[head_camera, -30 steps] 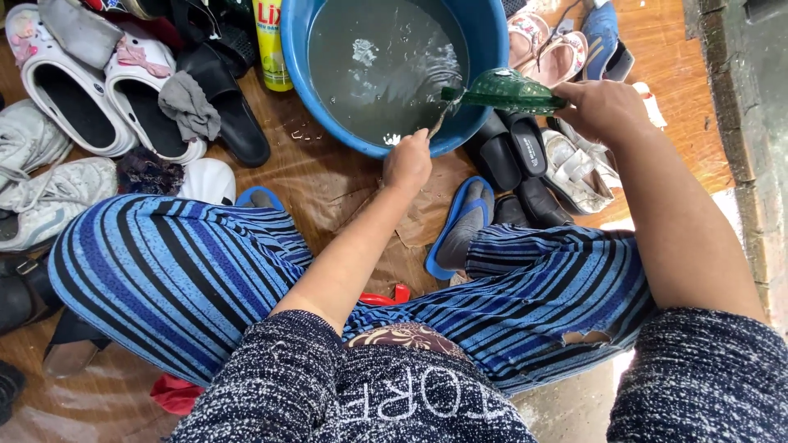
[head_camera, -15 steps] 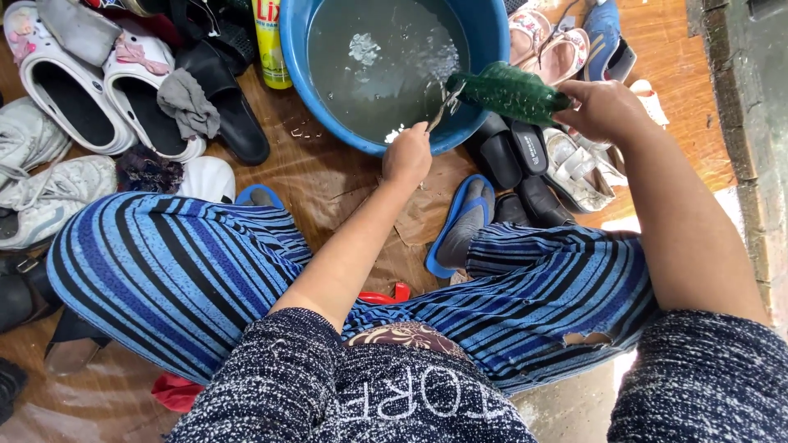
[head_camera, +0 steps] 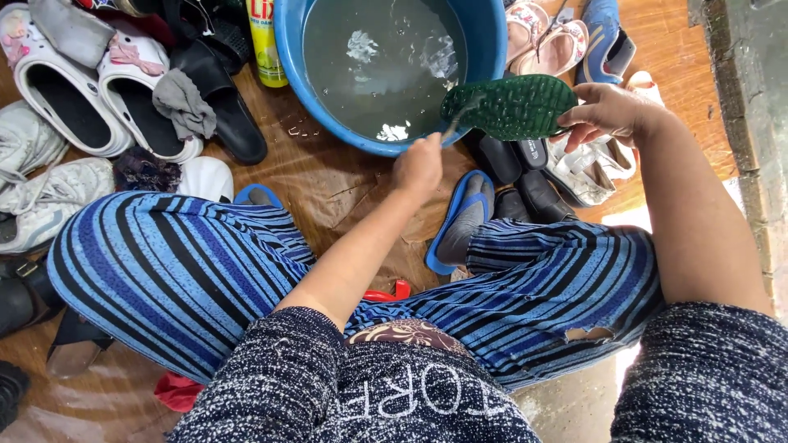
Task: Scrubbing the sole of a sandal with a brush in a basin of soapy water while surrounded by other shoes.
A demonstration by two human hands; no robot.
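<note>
Green sandal (head_camera: 509, 105): sole now turned fully up toward the camera and level over the near rim of the blue basin (head_camera: 289, 49), where half a second earlier it sat tilted on edge; the right hand (head_camera: 606, 113) pinches its heel end with closed fingers, the left hand (head_camera: 419, 166) is clenched on a small brush (head_camera: 456, 120) at its toe end, so the sole is judged to be under scrubbing. Surroundings: soapy water, a yellow bottle (head_camera: 267, 45), white clogs (head_camera: 82, 82), black slippers (head_camera: 510, 168) and 1 blue flip-flop (head_camera: 460, 220) on a wet brown floor (head_camera: 345, 193).
</note>
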